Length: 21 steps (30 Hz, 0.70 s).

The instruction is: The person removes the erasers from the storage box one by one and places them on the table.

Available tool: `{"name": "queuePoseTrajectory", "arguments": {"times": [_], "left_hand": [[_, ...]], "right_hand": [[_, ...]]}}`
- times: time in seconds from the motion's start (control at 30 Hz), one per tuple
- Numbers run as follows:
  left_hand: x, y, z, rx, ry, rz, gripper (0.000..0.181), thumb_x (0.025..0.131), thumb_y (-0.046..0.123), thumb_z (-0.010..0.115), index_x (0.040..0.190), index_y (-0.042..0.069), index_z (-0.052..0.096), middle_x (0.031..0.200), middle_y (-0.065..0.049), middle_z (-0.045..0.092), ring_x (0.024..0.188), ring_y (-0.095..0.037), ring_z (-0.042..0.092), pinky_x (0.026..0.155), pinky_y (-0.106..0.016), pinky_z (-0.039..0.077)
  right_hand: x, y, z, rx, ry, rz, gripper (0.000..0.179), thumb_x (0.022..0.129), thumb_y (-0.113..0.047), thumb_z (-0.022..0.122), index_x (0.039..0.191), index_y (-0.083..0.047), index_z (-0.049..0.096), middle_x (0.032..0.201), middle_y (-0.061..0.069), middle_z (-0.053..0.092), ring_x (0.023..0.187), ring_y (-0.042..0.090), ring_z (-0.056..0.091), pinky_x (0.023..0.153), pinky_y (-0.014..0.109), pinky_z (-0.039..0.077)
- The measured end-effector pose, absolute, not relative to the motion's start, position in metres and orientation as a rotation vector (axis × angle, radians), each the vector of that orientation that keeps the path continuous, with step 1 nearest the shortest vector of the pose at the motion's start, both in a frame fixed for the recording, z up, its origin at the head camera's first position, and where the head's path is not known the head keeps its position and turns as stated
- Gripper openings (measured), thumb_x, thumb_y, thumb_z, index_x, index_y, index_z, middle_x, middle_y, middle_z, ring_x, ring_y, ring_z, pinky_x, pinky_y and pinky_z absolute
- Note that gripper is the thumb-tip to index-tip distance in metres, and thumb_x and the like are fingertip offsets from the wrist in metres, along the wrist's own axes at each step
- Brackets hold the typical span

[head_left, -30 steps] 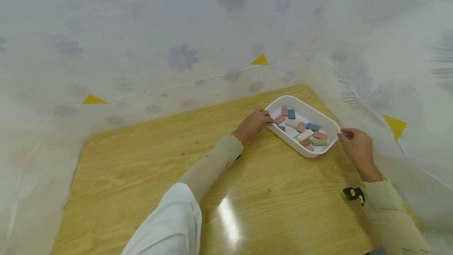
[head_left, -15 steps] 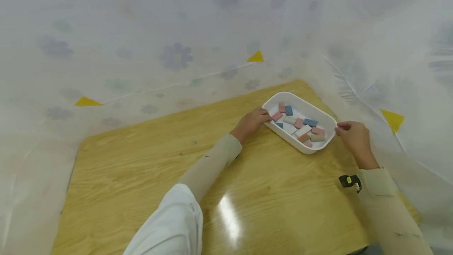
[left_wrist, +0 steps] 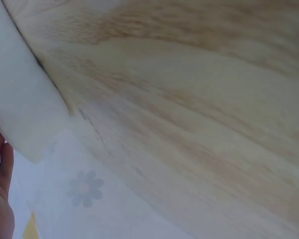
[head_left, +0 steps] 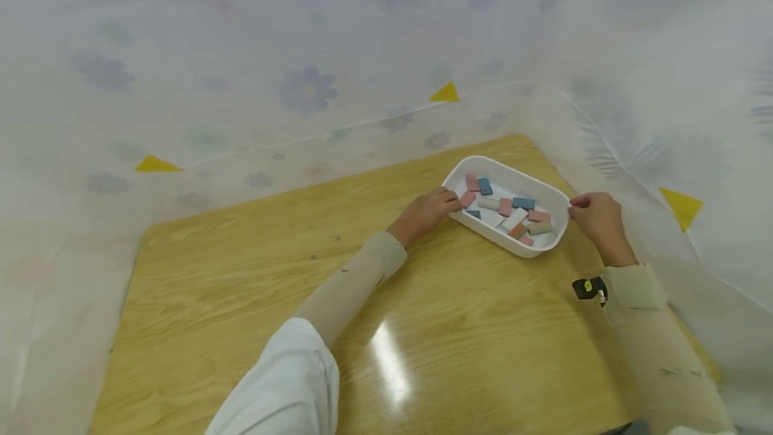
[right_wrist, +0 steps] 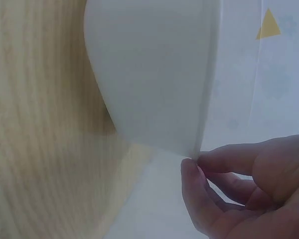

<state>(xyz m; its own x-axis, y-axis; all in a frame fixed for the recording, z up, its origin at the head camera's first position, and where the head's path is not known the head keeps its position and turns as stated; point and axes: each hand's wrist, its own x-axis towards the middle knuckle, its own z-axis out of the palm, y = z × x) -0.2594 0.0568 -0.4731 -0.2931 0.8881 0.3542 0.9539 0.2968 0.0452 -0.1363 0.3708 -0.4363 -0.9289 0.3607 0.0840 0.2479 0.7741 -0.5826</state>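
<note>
Downward head view, wrist close-ups, shared tray (head_left: 508,184)

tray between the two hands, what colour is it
White; the tray shows best in the head view, where its inside and rim are both visible.

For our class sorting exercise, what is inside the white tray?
Small pink, blue, white, beige and orange blocks lie inside the white tray. Its near wall seems to hide part of one blue block; the floor beneath the blocks is covered.
</note>
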Motion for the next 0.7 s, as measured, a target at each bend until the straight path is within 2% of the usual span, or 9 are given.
{"name": "queuePoseTrajectory", "arguments": {"times": [0.13,0.33,0.43,0.57,0.7], "left_hand": [[-0.255,0.049,-0.473,-1.657,-2.308,-0.344,0.027,0.09,0.0,0.055,0.113,0.011,0.065,0.107,0.0,0.061,0.102,-0.015,0.053,0.089,-0.023,0.04],[-0.244,0.033,-0.473,-1.581,-2.365,-0.271,0.026,0.091,0.003,0.055,0.113,0.012,0.064,0.105,0.001,0.061,0.099,-0.016,0.054,0.086,-0.025,0.042],[-0.237,0.024,-0.473,-1.546,-2.358,-0.265,0.024,0.09,0.004,0.056,0.112,0.012,0.065,0.104,0.001,0.062,0.097,-0.016,0.054,0.084,-0.025,0.043],[-0.225,0.011,-0.471,-1.484,-2.386,-0.275,0.023,0.09,0.003,0.057,0.109,0.011,0.066,0.106,-0.001,0.062,0.098,-0.017,0.055,0.083,-0.025,0.044],[-0.211,-0.004,-0.468,-1.389,-2.457,-0.296,0.023,0.09,0.002,0.056,0.108,0.011,0.066,0.106,-0.002,0.061,0.096,-0.017,0.055,0.081,-0.025,0.045]], "right_hand": [[-0.146,0.368,-0.434,-0.457,-2.804,0.913,0.021,0.083,-0.004,0.059,0.096,0.012,0.064,0.087,0.026,0.065,0.067,0.023,0.057,0.053,0.026,0.042],[-0.16,0.362,-0.432,-0.4,-2.866,0.954,0.023,0.083,-0.005,0.061,0.098,0.012,0.064,0.087,0.024,0.066,0.061,0.007,0.054,0.053,0.022,0.042],[-0.166,0.355,-0.431,-0.375,-2.882,0.979,0.023,0.083,-0.004,0.061,0.098,0.013,0.064,0.088,0.025,0.066,0.06,0.005,0.053,0.053,0.02,0.042],[-0.176,0.343,-0.43,-0.34,-2.893,1.037,0.022,0.084,-0.002,0.06,0.099,0.014,0.063,0.089,0.028,0.064,0.063,0.014,0.057,0.052,0.02,0.043],[-0.188,0.329,-0.428,-0.296,-2.933,1.087,0.024,0.086,-0.002,0.058,0.103,0.014,0.061,0.095,0.03,0.062,0.077,0.03,0.062,0.058,0.024,0.046]]}}
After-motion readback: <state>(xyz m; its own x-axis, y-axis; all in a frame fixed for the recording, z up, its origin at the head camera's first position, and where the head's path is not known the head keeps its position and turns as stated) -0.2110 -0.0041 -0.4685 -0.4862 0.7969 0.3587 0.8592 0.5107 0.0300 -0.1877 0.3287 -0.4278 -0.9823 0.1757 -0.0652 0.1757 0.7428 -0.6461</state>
